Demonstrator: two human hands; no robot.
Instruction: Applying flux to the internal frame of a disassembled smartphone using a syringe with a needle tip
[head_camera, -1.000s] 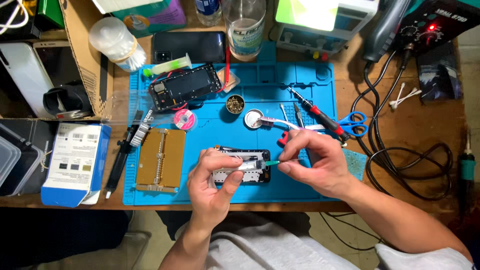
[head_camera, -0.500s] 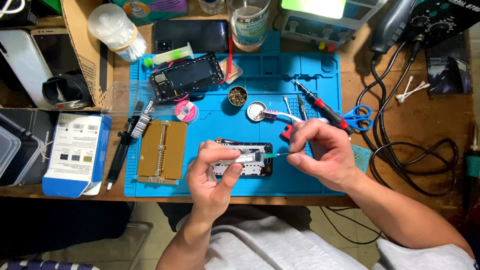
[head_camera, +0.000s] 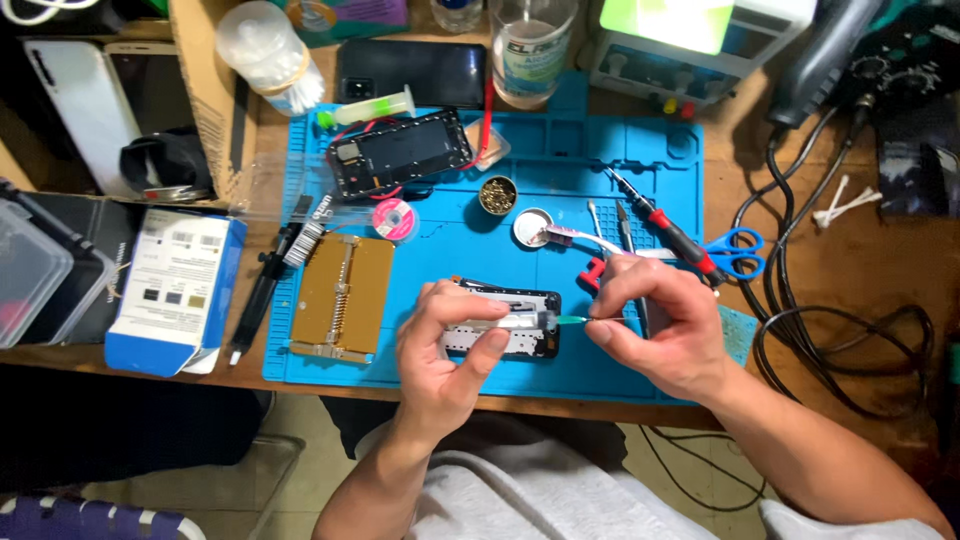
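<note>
Down at the near edge of a blue work mat (head_camera: 560, 170), the left hand (head_camera: 445, 350) pinches a small syringe (head_camera: 510, 322) by its barrel; the right hand (head_camera: 660, 325) closes fingertips on its green tip, just above an opened phone (head_camera: 505, 325). Wooden bench (head_camera: 850, 260) beyond, cluttered.

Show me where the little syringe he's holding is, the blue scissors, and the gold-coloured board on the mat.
syringe (head_camera: 520, 321), head view, on its clear barrel between the hands.
blue scissors (head_camera: 738, 252), head view, on the handle loops.
gold-coloured board (head_camera: 345, 297), head view, on its flat middle.
</note>
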